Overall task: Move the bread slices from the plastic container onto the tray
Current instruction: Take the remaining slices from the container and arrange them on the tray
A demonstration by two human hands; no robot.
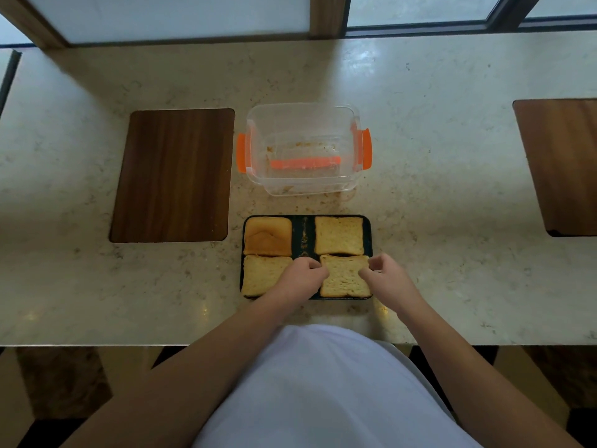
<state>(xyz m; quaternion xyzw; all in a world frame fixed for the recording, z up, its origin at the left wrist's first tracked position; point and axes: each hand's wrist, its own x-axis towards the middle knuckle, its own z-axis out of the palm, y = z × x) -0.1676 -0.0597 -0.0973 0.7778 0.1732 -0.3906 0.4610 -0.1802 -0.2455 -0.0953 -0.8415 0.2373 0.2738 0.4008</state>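
Both hands — left hand [302,274], right hand [386,274] — pinch one square porous bread slice [344,277]; four slices fill the dark tray [303,236] — clear plastic container [303,150] crumbed.

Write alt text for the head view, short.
Two bare hands, left hand and right hand, pinch the near-right bread slice on a dark tray holding four slices. Beyond it stands a clear plastic container with orange latches, no bread inside, on a pale stone counter.
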